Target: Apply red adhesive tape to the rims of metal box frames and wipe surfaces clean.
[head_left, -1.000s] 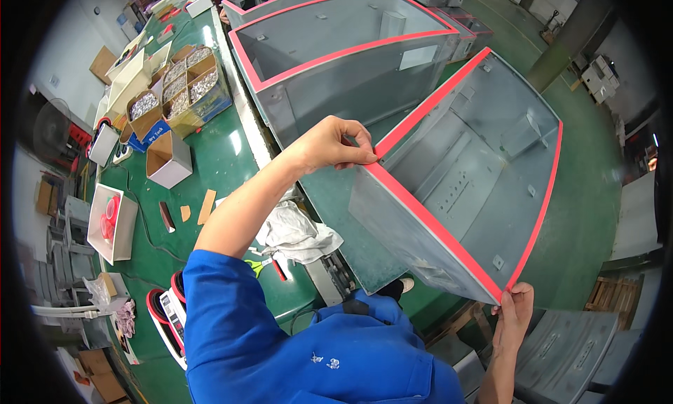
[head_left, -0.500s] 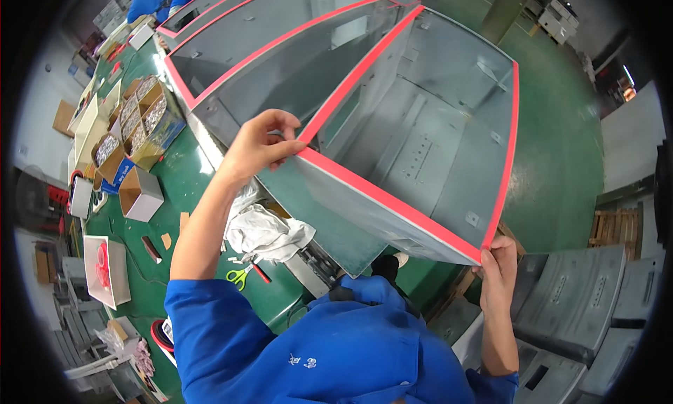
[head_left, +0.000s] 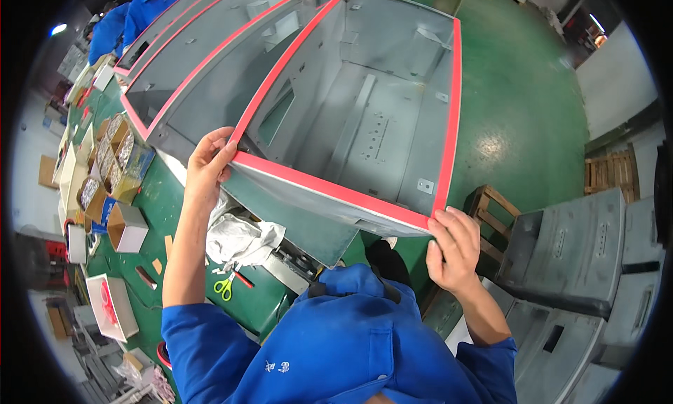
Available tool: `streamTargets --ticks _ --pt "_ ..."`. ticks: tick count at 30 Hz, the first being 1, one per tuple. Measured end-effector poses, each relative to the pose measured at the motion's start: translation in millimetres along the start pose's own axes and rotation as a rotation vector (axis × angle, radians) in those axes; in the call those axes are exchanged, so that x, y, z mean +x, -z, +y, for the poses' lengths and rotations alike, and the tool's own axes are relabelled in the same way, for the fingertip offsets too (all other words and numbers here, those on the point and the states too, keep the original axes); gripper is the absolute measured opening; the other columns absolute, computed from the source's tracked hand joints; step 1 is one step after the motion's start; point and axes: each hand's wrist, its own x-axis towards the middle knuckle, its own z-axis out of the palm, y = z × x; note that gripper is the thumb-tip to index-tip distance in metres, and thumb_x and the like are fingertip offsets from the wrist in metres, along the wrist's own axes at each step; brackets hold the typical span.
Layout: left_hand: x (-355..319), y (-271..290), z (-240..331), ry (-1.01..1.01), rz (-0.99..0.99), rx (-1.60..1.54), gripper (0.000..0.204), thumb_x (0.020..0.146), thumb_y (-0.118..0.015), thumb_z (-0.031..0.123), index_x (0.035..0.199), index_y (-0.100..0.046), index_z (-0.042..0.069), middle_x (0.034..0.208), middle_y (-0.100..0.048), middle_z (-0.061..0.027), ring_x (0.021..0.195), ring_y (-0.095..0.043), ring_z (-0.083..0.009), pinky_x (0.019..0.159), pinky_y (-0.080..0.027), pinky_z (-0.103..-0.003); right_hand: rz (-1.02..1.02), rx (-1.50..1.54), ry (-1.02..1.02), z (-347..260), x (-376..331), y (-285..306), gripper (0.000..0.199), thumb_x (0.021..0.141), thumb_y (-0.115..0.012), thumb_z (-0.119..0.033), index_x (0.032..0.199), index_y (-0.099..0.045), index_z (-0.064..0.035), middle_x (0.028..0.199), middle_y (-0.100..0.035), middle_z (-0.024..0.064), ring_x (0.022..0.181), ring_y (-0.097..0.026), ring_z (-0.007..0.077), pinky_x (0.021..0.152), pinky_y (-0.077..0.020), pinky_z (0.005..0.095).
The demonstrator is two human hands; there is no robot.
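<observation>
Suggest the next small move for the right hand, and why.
I'd probably run the right hand's fingertips along the near red strip, pressing lightly toward the left hand: the hands are at the grey casing's two near corners, and the strip lies along the rim between them.

The scene is moderately and evenly lit, with a diffuse white glare thrown back by the glossy green floor [head_left: 494, 146]. A small white lamp [head_left: 58, 30] at upper left and a narrow white light strip [head_left: 596, 23] at upper right are overexposed. The corners are blackened by vignetting; near the rim, shapes are bent and detail is softened.
</observation>
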Motion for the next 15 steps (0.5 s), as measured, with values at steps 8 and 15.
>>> streamTargets --ticks 8,15 --pt "-4 -11 -9 -0.055 0.22 -0.034 0.023 0.081 -0.056 0.008 0.103 -0.057 0.001 0.075 -0.053 0.0032 0.058 -0.041 -0.0001 0.042 -0.023 -0.015 0.166 0.091 0.389 47 -3 -24 0.021 0.075 -0.053 -0.009 0.095 -0.056 -0.0076 0.096 -0.06 0.0061 0.093 -0.054 0.021 0.09 -0.0365 0.0376" --pt "-18 -26 -18 -0.046 0.461 -0.029 0.024 0.082 -0.054 0.015 0.102 -0.06 0.002 0.088 -0.059 -0.0026 0.076 -0.055 -0.0074 0.069 -0.046 -0.021 -0.013 0.512 0.765 91 37 -26 0.019 0.071 -0.066 -0.017 0.089 -0.062 -0.0158 0.101 -0.059 -0.0051 0.098 -0.053 0.0134 0.094 -0.0346 0.0335"
